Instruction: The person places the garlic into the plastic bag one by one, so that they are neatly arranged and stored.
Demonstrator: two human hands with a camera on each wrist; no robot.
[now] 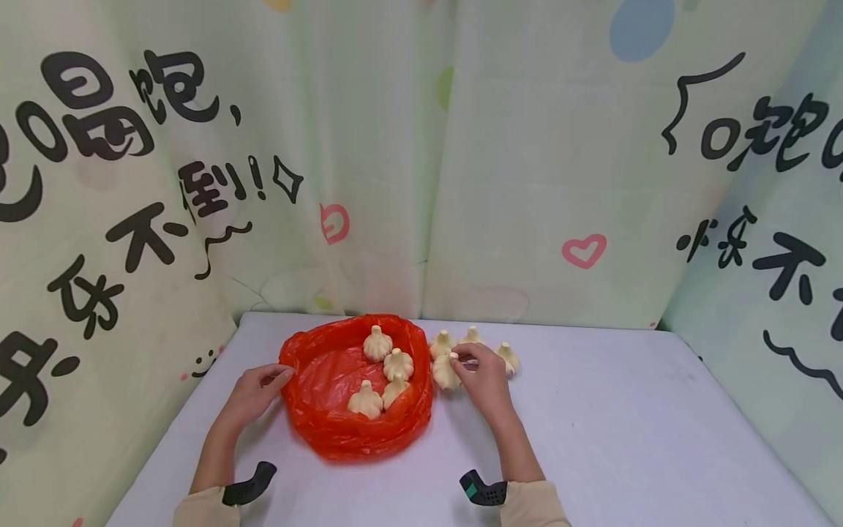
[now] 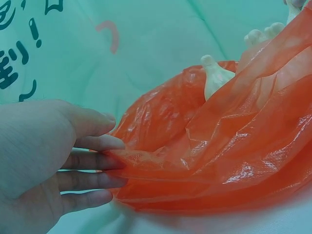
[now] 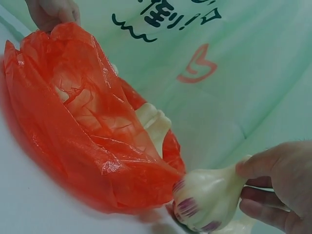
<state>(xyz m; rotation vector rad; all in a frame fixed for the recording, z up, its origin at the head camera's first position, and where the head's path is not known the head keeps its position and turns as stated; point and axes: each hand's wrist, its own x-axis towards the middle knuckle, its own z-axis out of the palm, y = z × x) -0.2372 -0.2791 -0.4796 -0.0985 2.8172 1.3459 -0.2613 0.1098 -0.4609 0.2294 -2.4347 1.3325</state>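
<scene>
A red plastic bag lies with its mouth spread on the table, several garlic bulbs inside it. My left hand pinches the left rim of the bag between thumb and fingers; the left wrist view has this hand at the film's edge. Just right of the bag, my right hand holds a garlic bulb by its stem. In the right wrist view that bulb shows purple streaks at its base, close against the bag's side, with the right hand behind the stem.
Beside the right hand stand other garlic bulbs, partly hidden by it. A white-covered table carries everything. Printed curtains hang behind and at both sides. Each wrist wears a black strap mount.
</scene>
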